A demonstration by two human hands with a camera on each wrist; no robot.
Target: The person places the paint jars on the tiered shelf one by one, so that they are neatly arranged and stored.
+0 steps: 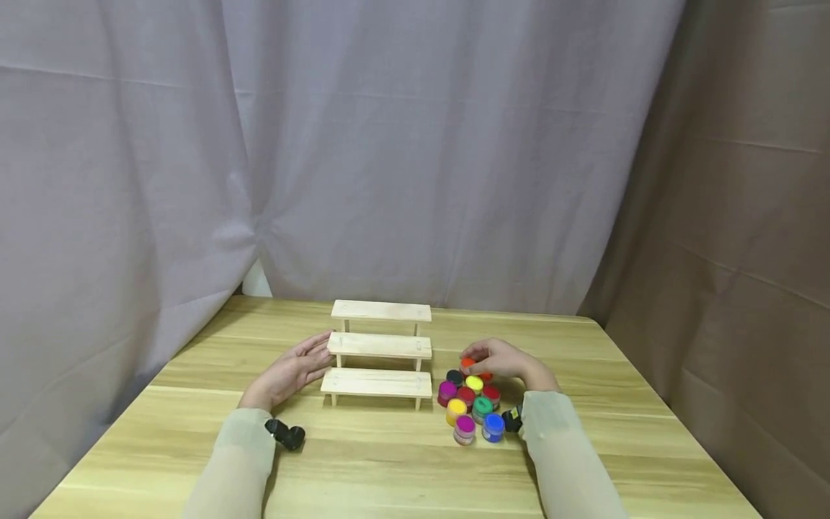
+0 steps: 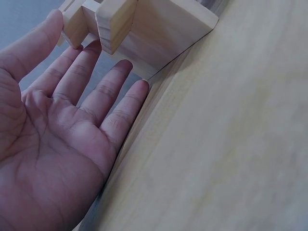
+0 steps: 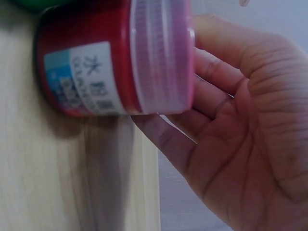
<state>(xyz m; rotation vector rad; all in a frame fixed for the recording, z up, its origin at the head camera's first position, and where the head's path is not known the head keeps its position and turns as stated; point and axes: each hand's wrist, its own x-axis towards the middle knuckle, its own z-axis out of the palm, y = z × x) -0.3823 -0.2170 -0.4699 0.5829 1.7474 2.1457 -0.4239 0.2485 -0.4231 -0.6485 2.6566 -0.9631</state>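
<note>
A three-step wooden stand [image 1: 378,344] stands upright on the table. At its left side is my left hand [image 1: 293,369], palm turned inward and fingers extended. In the left wrist view its fingertips lie against or very near the stand's wooden end pieces [image 2: 163,33]. My right hand [image 1: 502,360] reaches over the back of a cluster of small paint jars [image 1: 457,411]. Its thumb and fingers pinch an orange paint jar [image 1: 468,365]. A red gouache jar [image 3: 96,62] fills the front of the right wrist view and hides the fingertips there.
Jars in purple, yellow, green, black and red stand close together, with a blue jar [image 1: 493,427] at the front right. A wooden table [image 1: 376,468] lies beneath everything. Grey curtains [image 1: 421,158] hang behind it and at both sides.
</note>
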